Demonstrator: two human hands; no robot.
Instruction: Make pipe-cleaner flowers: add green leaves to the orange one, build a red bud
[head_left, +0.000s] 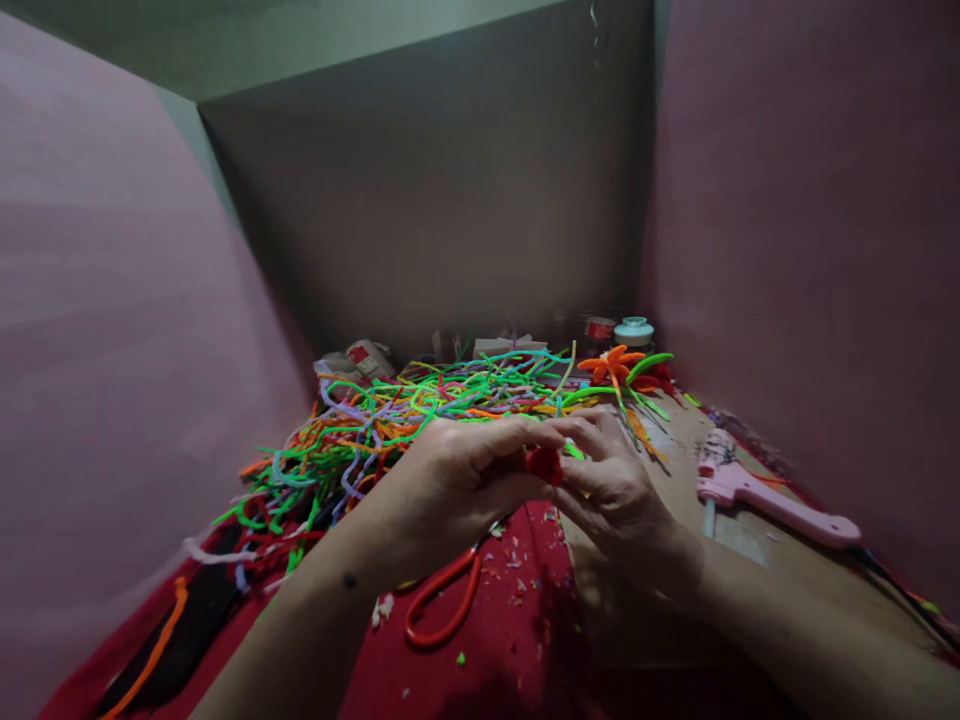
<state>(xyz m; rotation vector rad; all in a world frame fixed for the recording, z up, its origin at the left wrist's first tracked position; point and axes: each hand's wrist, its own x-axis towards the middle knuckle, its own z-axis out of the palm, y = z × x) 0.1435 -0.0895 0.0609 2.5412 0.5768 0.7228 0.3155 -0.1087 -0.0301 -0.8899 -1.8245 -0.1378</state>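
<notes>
Between my two hands, a small red fuzzy piece (544, 464), seemingly bent pipe cleaner, is pinched. My left hand (469, 465) grips it from the left, with thumb and fingers closed around it. From the other side, the closed fingers of my right hand (611, 480) hold its right edge, and a bit of bright green (573, 449) shows among them. Much of the piece is hidden by my fingers. Below my left hand lie red-handled scissors (448, 606), their blades mostly covered by the hand.
A big tangle of coloured pipe cleaners (375, 420) spreads behind and left. An orange pipe-cleaner flower (615, 366) lies at the back right. On the right, a pink glue gun (780, 508) rests on a board (675, 490). Fuzz scraps dot the red cloth (517, 640). Jars (634, 332) stand behind.
</notes>
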